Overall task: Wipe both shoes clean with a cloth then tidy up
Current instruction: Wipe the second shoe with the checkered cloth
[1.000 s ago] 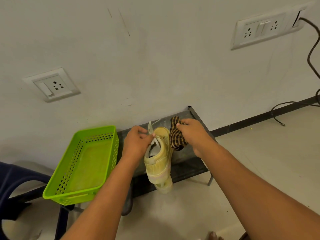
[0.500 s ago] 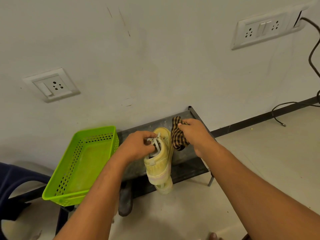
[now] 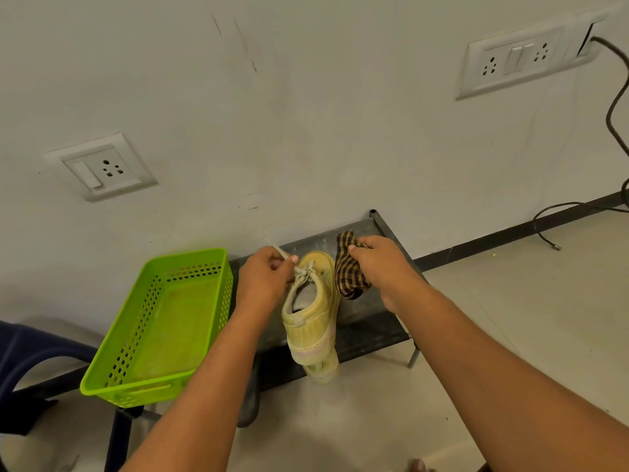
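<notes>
A pale yellow sneaker (image 3: 315,311) hangs over the black metal rack (image 3: 367,338), heel towards me. My left hand (image 3: 267,279) pinches its white lace near the tongue and holds the shoe up. A second yellow shoe (image 3: 321,371) shows partly below the first one, mostly hidden by it. My right hand (image 3: 383,267) grips a brown and black checked cloth (image 3: 349,267) just right of the held shoe, against its side.
A lime green plastic basket (image 3: 160,321) stands left of the rack on a dark frame. A blue chair (image 3: 30,349) sits at far left. The white wall carries two socket plates (image 3: 102,166) (image 3: 520,59); a black cable (image 3: 558,212) trails on the floor at right.
My left hand shifted its hold on the laces, dipping to the tongue and back up with a lace end pulled left. The right hand with the cloth stayed beside the shoe.
</notes>
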